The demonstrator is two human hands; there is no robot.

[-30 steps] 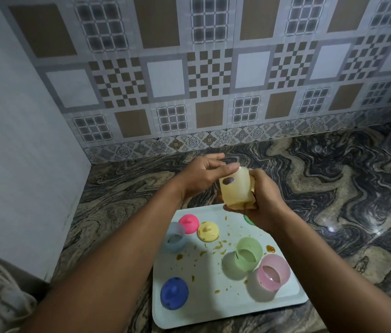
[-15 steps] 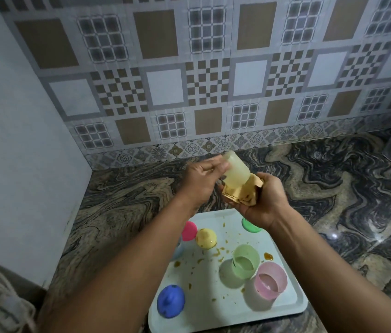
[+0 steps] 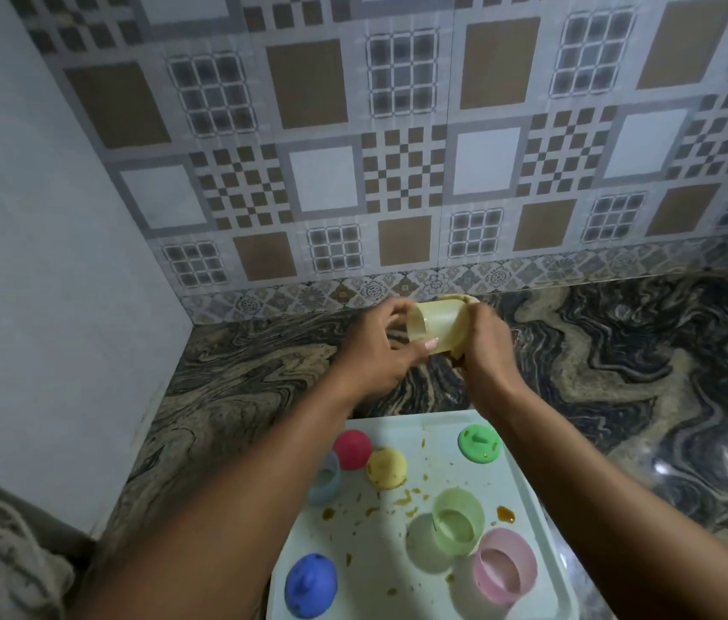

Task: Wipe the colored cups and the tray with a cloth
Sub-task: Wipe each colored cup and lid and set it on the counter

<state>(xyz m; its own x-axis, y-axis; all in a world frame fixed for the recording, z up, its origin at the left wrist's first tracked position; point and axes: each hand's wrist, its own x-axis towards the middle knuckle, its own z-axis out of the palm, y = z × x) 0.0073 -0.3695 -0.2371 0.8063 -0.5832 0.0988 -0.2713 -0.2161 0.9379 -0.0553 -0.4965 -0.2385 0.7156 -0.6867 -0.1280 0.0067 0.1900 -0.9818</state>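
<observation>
Stained tray (image 3: pixel 541 521) nearest, yellow cup (image 3: pixel 436 326) held beyond it.
On the tray stand pink cup (image 3: pixel 505 568) and green cup (image 3: pixel 458 521); above the marbled worktop (image 3: pixel 644 351), left hand (image 3: pixel 375 351) pinches the sideways cup's rim, right hand (image 3: pixel 485 346) presses a cloth (image 3: pixel 460 301) around its base.

- The tray (image 3: pixel 402 570) sits on the counter (image 3: pixel 622 373), near its front edge, with a tiled wall (image 3: pixel 398 149) behind.
- Both hands are raised over the counter behind the tray: left hand (image 3: pixel 375 351) to the left of a cup (image 3: pixel 436 326), right hand (image 3: pixel 485 342) to its right, with a cloth (image 3: pixel 458 302) against it.
- On the tray: two cups (image 3: pixel 458 521) at right front, one cup (image 3: pixel 324 483) at the left edge, four lids (image 3: pixel 387 468) spread about.
</observation>
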